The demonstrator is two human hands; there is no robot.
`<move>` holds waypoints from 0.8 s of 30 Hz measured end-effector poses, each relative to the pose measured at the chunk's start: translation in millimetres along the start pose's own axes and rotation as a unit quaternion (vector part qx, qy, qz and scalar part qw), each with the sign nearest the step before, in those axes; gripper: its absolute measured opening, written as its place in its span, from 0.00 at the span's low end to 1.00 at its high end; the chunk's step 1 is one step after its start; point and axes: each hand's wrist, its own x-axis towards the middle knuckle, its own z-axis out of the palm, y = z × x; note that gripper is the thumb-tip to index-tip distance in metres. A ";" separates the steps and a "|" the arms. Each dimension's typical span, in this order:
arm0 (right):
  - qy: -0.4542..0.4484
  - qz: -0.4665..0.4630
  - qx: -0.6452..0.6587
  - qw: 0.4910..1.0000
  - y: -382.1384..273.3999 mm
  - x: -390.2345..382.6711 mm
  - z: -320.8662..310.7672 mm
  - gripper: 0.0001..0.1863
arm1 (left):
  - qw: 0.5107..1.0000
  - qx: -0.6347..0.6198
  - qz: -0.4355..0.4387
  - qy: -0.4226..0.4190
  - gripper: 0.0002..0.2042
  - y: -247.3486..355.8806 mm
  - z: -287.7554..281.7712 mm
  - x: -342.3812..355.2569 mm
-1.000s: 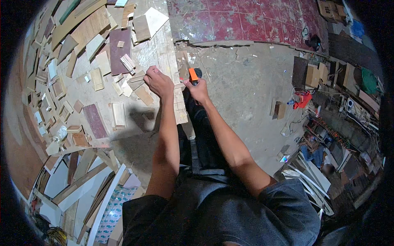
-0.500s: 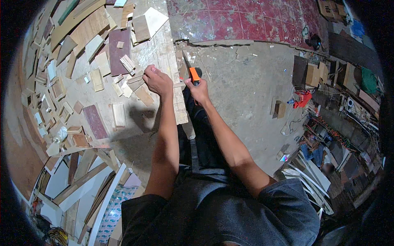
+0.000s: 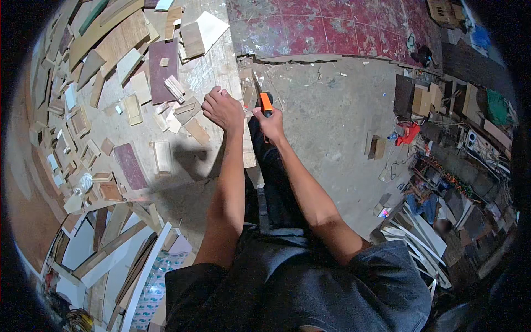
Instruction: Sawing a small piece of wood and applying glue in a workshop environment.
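Note:
My right hand (image 3: 271, 126) is wrapped round the orange and black handle of a handsaw (image 3: 265, 102). Its narrow blade points away from me, just right of the worktable edge (image 3: 247, 149). Close by on the left, my left hand (image 3: 225, 110) bears down at the table edge with its fingers curled. A thin wood strip (image 3: 247, 114) pokes out from beside that hand toward the saw; most of it is hidden beneath the palm. Small wood offcuts (image 3: 197, 131) lie just left of my left hand.
Many wood scraps cover the table, among them a dark red board (image 3: 164, 72) and a pale panel (image 3: 212, 30). Below left lean more boards (image 3: 113, 249). A concrete floor (image 3: 332, 122) meets red tiles (image 3: 332, 27). Cables and a red object (image 3: 407, 134) lie at right.
The saw and my right hand have shifted slightly right and nearer to me. My left hand has moved a little right, its knuckles now turned more upward.

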 end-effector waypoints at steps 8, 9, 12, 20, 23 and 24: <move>-0.009 0.052 -0.006 0.999 -11.4 -4.5 0.5 0.09 | 0.999 0.023 0.021 -0.009 0.11 -4.1 0.5 -0.7; -0.007 0.033 0.002 0.999 -10.8 -4.5 1.2 0.07 | 0.999 0.026 0.020 -0.010 0.11 -3.8 0.6 -0.6; -0.007 0.018 0.005 1.000 -8.2 -3.5 1.1 0.06 | 0.999 0.019 0.022 -0.020 0.11 -4.8 -0.3 -0.3; -0.005 0.035 0.006 0.999 -2.2 -4.0 1.4 0.06 | 0.999 0.033 0.021 -0.012 0.11 -3.8 0.7 -0.5; 0.002 0.009 -0.002 1.000 -0.3 -1.8 -0.5 0.06 | 0.999 0.032 0.031 -0.005 0.11 -1.3 0.7 -0.5; -0.011 0.026 -0.012 1.000 -1.5 -1.8 -2.6 0.06 | 0.999 0.036 0.035 -0.005 0.10 -1.6 0.5 0.0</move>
